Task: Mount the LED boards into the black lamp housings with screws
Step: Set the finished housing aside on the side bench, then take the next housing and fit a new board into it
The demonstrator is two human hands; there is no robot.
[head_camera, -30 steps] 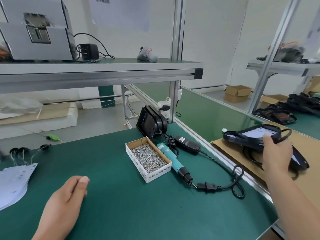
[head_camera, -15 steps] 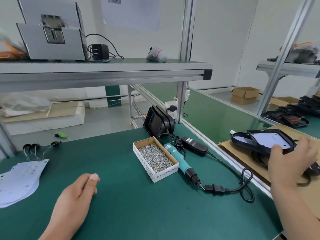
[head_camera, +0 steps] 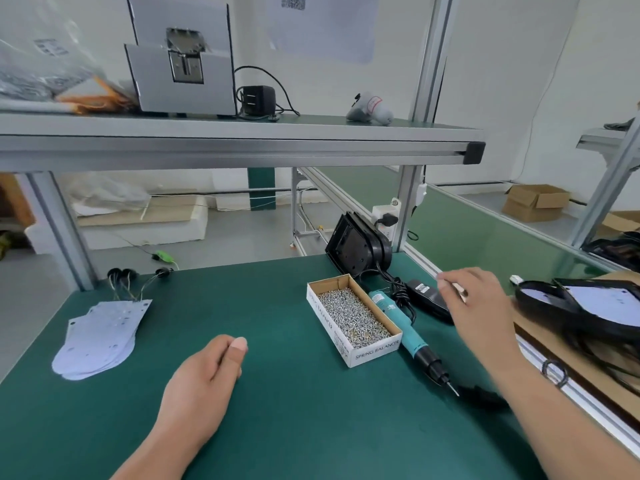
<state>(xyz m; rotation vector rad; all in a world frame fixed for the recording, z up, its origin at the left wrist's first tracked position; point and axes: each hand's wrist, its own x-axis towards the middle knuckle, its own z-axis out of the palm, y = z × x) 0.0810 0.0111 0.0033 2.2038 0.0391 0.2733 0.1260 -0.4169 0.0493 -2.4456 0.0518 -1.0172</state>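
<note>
A stack of white LED boards (head_camera: 100, 336) lies at the left of the green bench. One black lamp housing (head_camera: 356, 245) leans upright at the back; further housings with white boards (head_camera: 595, 306) lie on cardboard at the right. A small carton of screws (head_camera: 353, 318) sits mid-bench beside a teal electric screwdriver (head_camera: 401, 323). My left hand (head_camera: 204, 379) rests on the mat, fingers loosely curled, holding nothing. My right hand (head_camera: 478, 306) hovers blurred above the screwdriver's power adapter (head_camera: 426, 294), fingers relaxed and empty.
An overhead shelf (head_camera: 242, 147) carries a grey machine, a plug adapter and bags. Aluminium posts (head_camera: 407, 209) stand at the bench's back right. A black cable plug (head_camera: 481, 396) lies near the screwdriver tip. Cardboard boxes sit on the floor beyond.
My right hand let go of the lamp housing on the right and swung left, over the adapter and screwdriver. The left hand stayed put on the mat.
</note>
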